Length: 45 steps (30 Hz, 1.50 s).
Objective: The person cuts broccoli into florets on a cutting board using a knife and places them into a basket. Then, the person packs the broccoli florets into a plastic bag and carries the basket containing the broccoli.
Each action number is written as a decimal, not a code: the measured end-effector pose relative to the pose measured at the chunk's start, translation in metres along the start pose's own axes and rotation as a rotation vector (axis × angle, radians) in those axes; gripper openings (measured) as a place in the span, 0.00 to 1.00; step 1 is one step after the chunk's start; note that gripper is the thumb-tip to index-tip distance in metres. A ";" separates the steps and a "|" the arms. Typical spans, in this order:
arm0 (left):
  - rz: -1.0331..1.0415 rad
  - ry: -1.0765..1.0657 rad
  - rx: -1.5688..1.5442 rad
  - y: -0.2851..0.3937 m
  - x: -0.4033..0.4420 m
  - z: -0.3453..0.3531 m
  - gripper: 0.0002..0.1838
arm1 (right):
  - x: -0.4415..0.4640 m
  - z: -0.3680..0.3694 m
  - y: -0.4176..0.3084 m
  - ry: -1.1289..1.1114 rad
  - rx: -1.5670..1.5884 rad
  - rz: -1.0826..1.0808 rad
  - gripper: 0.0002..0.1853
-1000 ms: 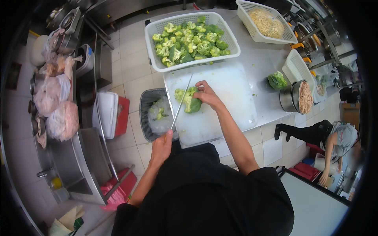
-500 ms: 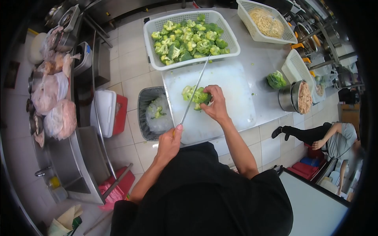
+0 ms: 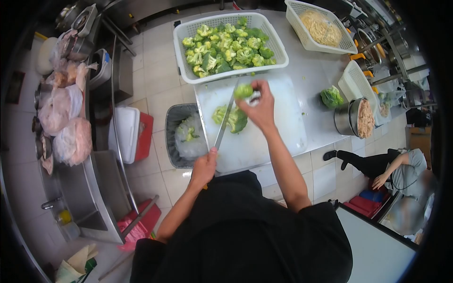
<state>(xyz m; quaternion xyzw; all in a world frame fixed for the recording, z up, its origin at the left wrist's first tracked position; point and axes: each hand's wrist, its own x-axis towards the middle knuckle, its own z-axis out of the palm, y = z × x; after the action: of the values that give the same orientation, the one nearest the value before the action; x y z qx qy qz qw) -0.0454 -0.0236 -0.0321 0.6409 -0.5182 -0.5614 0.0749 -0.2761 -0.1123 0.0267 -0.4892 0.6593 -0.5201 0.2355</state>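
Observation:
My left hand [image 3: 204, 169] is wrapped round the handle of a long knife [image 3: 222, 127], its blade slanting up over the white cutting board [image 3: 278, 132]. Pinched in the fingers of my right hand [image 3: 261, 108] is a broccoli floret [image 3: 243, 91], lifted above the board near the blade's tip and slightly blurred. Below it, larger broccoli pieces [image 3: 238, 121] lie on the board, partly behind the blade. Beyond the board stands a white plastic basket [image 3: 282, 63] filled with cut broccoli florets [image 3: 229, 47].
Left of the board, a dark bin [image 3: 175, 158] holds a bag with broccoli scraps. On the steel table to the right are a broccoli head [image 3: 331, 96], a metal pot [image 3: 346, 118] of pale food and a basket of noodles [image 3: 325, 33]. Another person [image 3: 415, 165] is at far right.
My right hand has moved up and away from the pieces on the board, with a floret in its fingers. The knife has pulled back a little towards me.

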 end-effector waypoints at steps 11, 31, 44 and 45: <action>0.100 0.046 0.101 0.007 -0.017 -0.020 0.37 | -0.025 -0.003 0.058 -0.438 -0.292 0.150 0.36; 0.078 0.107 0.061 0.019 -0.065 -0.031 0.34 | -0.074 0.035 0.046 -0.135 -0.359 0.140 0.28; 0.001 0.099 0.233 0.026 -0.065 -0.011 0.33 | -0.077 0.039 0.043 -0.130 -0.357 0.103 0.25; 0.007 0.108 0.228 0.019 -0.058 -0.006 0.33 | -0.078 0.042 0.045 -0.115 -0.363 0.081 0.25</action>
<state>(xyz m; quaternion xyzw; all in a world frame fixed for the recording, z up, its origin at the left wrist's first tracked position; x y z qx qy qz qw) -0.0423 0.0084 0.0205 0.6730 -0.5760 -0.4630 0.0312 -0.2283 -0.0630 -0.0444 -0.5256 0.7471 -0.3537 0.2014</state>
